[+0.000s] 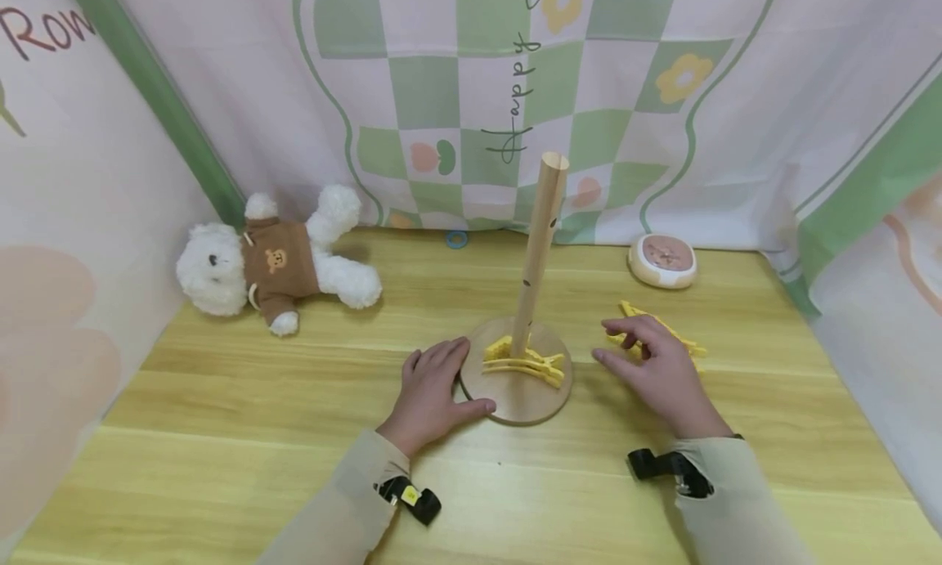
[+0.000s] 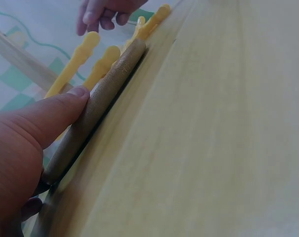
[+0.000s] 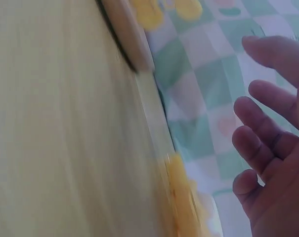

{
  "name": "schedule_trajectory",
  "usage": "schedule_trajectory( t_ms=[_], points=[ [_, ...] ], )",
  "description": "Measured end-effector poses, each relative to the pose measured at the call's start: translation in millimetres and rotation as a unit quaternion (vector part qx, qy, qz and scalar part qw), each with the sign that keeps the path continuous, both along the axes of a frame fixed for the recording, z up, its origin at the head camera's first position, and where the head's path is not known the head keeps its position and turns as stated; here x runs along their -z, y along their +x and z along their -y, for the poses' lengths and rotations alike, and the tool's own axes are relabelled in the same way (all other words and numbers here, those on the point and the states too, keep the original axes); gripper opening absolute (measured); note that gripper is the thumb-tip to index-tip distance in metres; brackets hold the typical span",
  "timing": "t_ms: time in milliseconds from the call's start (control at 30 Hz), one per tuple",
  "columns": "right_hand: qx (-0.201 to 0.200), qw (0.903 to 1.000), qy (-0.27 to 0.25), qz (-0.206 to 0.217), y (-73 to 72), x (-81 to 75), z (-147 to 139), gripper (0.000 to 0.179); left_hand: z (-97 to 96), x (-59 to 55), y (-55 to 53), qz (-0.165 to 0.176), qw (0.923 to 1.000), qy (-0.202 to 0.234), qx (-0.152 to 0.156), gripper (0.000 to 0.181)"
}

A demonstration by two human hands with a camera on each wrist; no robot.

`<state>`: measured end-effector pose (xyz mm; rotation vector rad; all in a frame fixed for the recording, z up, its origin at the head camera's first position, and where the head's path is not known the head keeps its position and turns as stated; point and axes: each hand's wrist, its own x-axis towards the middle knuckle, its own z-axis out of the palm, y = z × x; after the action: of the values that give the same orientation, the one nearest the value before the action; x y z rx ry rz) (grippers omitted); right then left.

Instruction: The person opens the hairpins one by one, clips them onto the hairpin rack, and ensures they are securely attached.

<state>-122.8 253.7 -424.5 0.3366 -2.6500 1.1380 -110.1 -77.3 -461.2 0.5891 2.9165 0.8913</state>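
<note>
A round wooden base [image 1: 545, 401] with an upright wooden pole [image 1: 540, 246] stands on the table. My left hand [image 1: 434, 397] holds the base at its left edge, fingers along the side and thumb at the front rim. Around the foot of the pole, on the base, lie yellow plastic pieces [image 1: 524, 367]; the left wrist view shows their knobby ends [image 2: 92, 39]. My right hand [image 1: 655, 373] hovers right of the base, fingers loosely bent and holding nothing. Behind and partly under it in the head view, more yellow pieces [image 1: 695, 350] lie on the table.
A white plush dog [image 1: 280, 262] in a brown shirt lies at the back left. A blue ring [image 1: 456, 239] sits by the back edge, and a rounded white and pink device [image 1: 662, 260] at the back right. A checkered curtain [image 1: 500, 82] hangs behind the table.
</note>
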Motion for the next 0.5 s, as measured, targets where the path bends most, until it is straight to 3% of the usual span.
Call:
schedule_trajectory(
  t_ms=[233, 500],
  points=[
    [0.057, 0.9979, 0.018, -0.024, -1.6, -3.2, -25, 0.032, -0.3, -0.8, -0.2, -0.001, 1.0, -0.002, 0.0, 0.1],
    [0.101, 0.9933, 0.055, 0.012, -1.4, 0.1, -61, 0.039, -0.5, -1.4, -0.7, 0.0, 1.0, -0.002, -0.001, 0.1]
  ],
)
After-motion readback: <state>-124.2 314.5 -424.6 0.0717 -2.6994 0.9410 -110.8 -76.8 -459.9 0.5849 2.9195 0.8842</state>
